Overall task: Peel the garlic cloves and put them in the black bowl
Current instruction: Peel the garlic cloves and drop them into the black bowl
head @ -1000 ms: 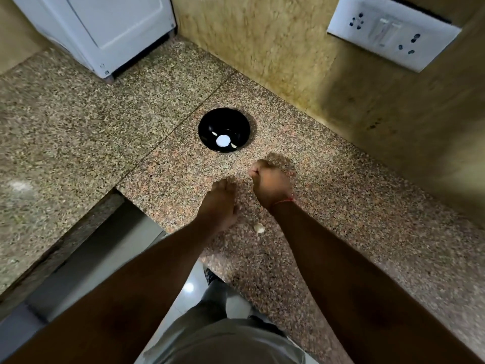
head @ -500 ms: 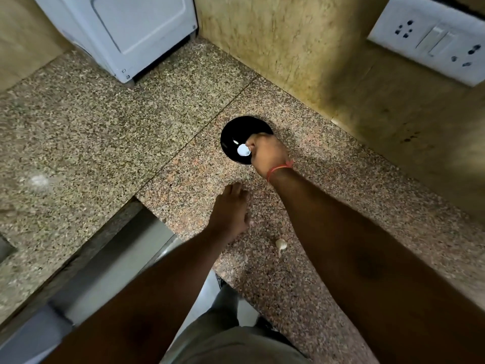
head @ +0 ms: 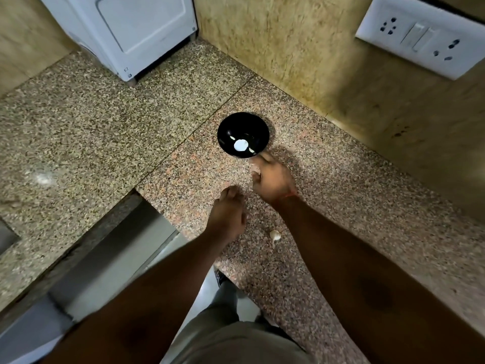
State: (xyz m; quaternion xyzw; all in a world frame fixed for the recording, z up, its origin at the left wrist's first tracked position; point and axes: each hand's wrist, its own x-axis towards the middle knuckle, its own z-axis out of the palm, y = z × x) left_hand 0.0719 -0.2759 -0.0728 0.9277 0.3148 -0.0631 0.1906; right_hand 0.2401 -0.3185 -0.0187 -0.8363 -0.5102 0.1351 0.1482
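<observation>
We see the black bowl (head: 243, 134) a little above the middle of the frame, standing on the speckled granite counter (head: 341, 206) near the corner where two walls meet. Inside it lie small pale pieces, garlic cloves (head: 253, 150) by the look of them, next to a round white glare at the bottom (a reflection, we think). One unpeeled garlic clove (head: 274, 235) lies on the counter just below the middle, between the two forearms and well apart from the bowl.

The right hand (head: 273, 179) hangs just below and right of the bowl, its fingertips at the rim. Its fingers are curled, and something pale shows at their tips; we cannot tell whether it is pinching a bit of skin or holds nothing. The left hand (head: 227, 214) lies lower and to the left, fingers straight and together, holding nothing; whether it touches the stone is unclear.

A seam runs diagonally across the counter from the bowl's upper right toward the lower left. In the upper left stands a white appliance (head: 126, 32). The walls are mottled tan, and a white socket plate (head: 422, 35) with switches sits in the upper right. Along the lower left the counter edge drops to a grey floor (head: 105, 261).
</observation>
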